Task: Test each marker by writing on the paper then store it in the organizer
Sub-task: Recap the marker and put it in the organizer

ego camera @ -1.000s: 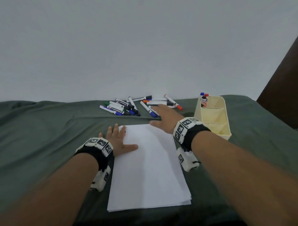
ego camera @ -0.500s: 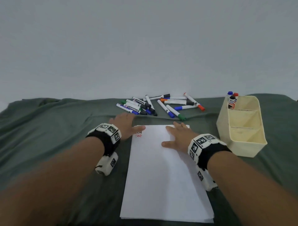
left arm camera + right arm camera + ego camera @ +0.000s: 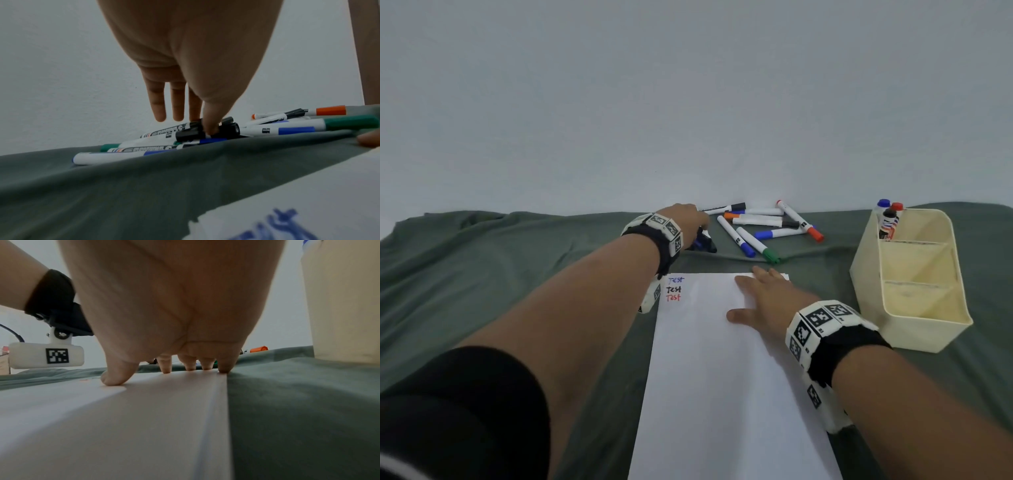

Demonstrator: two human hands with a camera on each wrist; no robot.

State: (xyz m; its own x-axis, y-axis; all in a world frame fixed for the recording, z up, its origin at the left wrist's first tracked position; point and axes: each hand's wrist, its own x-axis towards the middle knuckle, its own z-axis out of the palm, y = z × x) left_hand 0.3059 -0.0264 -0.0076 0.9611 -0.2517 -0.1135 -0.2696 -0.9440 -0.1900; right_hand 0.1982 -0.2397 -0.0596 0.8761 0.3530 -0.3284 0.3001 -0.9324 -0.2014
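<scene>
My left hand reaches over the left end of a loose pile of markers on the green cloth. In the left wrist view its thumb and forefinger pinch a black-capped marker that still lies in the pile, while the other fingers hang straight. My right hand lies flat on the top right of the white paper, fingertips pressing down. "Test" is written three times at the paper's top left. The cream organizer stands to the right with three markers in its far compartment.
A green cloth covers the table, creased just in front of the markers. A plain pale wall rises right behind the pile. The organizer's two nearer compartments hold nothing, and its wall stands close to my right hand.
My left hand left the paper's top-left corner and moved forward onto the marker pile. My right hand drew back from the markers and now presses on the paper.
</scene>
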